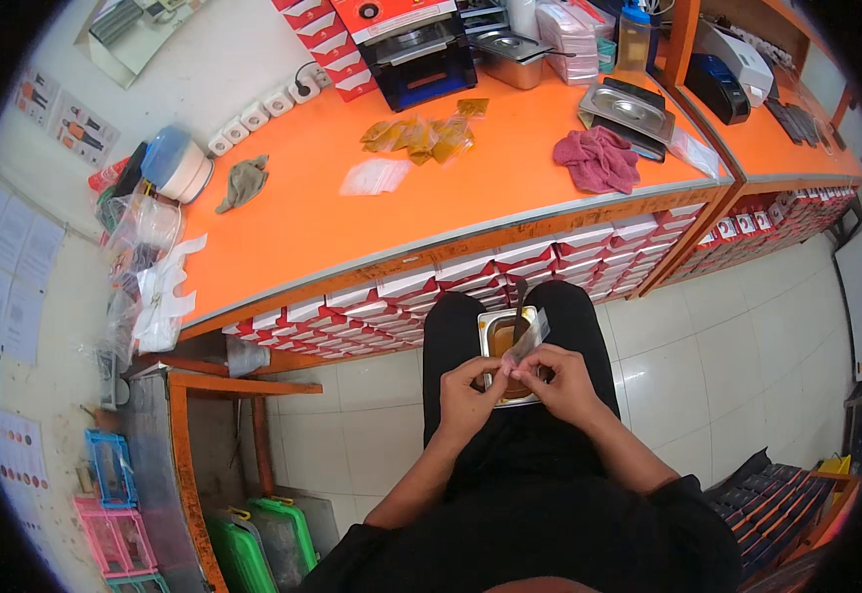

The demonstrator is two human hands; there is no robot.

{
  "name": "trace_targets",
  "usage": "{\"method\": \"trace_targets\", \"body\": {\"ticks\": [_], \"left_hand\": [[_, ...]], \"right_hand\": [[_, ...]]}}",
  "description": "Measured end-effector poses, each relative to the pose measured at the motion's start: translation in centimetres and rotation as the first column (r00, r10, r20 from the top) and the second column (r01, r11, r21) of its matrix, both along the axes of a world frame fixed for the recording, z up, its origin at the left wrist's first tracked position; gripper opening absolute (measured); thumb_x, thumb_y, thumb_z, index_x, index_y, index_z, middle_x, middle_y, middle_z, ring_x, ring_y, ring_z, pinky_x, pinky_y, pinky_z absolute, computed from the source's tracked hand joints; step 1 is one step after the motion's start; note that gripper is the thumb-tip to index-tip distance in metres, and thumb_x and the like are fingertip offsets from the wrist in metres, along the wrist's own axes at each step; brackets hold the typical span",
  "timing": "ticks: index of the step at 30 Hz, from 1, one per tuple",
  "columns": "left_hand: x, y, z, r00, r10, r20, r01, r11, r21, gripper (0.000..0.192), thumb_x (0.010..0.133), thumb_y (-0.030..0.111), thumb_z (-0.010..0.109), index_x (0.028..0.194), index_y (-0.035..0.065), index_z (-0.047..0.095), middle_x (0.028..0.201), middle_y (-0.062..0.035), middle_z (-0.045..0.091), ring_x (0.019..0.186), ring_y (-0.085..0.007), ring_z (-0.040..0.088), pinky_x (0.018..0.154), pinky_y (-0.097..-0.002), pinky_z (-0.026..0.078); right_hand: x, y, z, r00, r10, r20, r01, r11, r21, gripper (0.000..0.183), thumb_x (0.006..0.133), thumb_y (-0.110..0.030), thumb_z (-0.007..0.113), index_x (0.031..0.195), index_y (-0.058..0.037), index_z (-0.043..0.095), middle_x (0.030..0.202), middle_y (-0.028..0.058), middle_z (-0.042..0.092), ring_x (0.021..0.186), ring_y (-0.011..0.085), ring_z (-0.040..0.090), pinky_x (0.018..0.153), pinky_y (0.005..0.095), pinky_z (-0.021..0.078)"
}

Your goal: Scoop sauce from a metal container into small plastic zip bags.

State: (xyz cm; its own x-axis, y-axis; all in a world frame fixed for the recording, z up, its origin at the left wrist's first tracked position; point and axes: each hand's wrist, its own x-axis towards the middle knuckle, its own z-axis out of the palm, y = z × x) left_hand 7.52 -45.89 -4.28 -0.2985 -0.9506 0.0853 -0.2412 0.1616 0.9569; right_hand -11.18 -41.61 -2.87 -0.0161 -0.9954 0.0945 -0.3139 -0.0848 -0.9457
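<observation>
A small clear plastic zip bag [528,342] is pinched at its near edge between the fingertips of my left hand [469,396] and my right hand [565,382]. Both hands hover close together over a steel food pan [483,326] resting on my lap. Brown-orange sauce [502,337] lies in the pan, partly covered by my hands and the bag. The dark handle of a utensil [520,296] sticks up from the pan's far side; its lower end is in the sauce. Whether the bag holds anything I cannot tell.
On the orange table [290,230] lie filled sauce bags [420,139], flat clear bags [375,176], a grey cloth [244,183], a pink cloth [597,159] and a steel lid [629,107]. A red sealing machine [408,44] stands behind. Red-white boxes [408,289] fill the space below.
</observation>
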Motion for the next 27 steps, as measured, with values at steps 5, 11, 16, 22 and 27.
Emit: {"method": "trace_targets", "body": {"ticks": [5,11,16,22,27], "left_hand": [[0.2,-0.4,0.9,0.979,-0.111,0.174,0.118,0.993,-0.03,0.01,0.086,0.008,0.076,0.09,0.0012,0.071,0.077,-0.003,0.069,0.068,-0.0057,0.058,0.061,-0.0233,0.045],[0.8,-0.5,-1.0,0.924,-0.209,0.32,0.204,0.978,0.051,0.02,0.088,0.021,0.068,0.09,0.0013,0.071,0.074,-0.0175,0.067,0.065,-0.0343,0.067,0.062,-0.0417,0.051],[0.6,-0.1,-0.4,0.873,-0.191,0.449,0.118,0.975,0.187,0.022,0.09,0.02,0.065,0.094,-0.0009,0.071,0.076,-0.02,0.068,0.067,-0.0294,0.07,0.064,-0.0377,0.052],[0.8,0.9,1.0,0.822,-0.148,0.55,0.032,0.976,0.214,0.022,0.086,0.026,0.073,0.088,0.0041,0.073,0.077,-0.0154,0.071,0.074,-0.0337,0.071,0.066,-0.0401,0.053],[1.2,-0.6,1.0,0.999,-0.023,0.045,0.015,0.985,0.172,0.05,0.089,0.015,0.077,0.134,0.01,0.056,0.123,-0.0056,0.066,0.116,-0.0202,0.059,0.097,-0.0363,0.048]], "right_hand": [[0.0,0.0,-0.1,0.966,0.102,-0.235,-0.121,0.99,-0.066,0.013,0.089,-0.014,0.073,0.089,-0.003,0.066,0.082,0.0094,0.066,0.074,0.0249,0.068,0.068,0.0369,0.0543],[0.7,-0.5,-2.3,0.813,0.05,-0.58,-0.267,0.917,-0.296,0.013,0.085,-0.018,0.069,0.084,-0.0083,0.062,0.081,0.0091,0.066,0.078,0.0292,0.069,0.07,0.0421,0.0556],[1.5,-0.5,-3.2,0.828,-0.019,-0.561,-0.193,0.929,-0.317,0.012,0.082,-0.017,0.071,0.083,-0.0083,0.062,0.079,0.0086,0.065,0.076,0.0284,0.068,0.07,0.0414,0.0552],[0.6,-1.0,-2.2,0.807,-0.125,-0.578,-0.022,0.97,-0.242,0.012,0.083,-0.011,0.071,0.086,-0.0053,0.061,0.087,0.0112,0.067,0.077,0.0312,0.067,0.071,0.0412,0.0553],[-1.7,-1.6,-0.8,0.984,-0.031,0.176,0.016,0.996,0.087,0.01,0.088,0.006,0.068,0.091,-0.0005,0.061,0.101,0.0099,0.073,0.089,0.0199,0.071,0.076,0.0307,0.0545]]}}
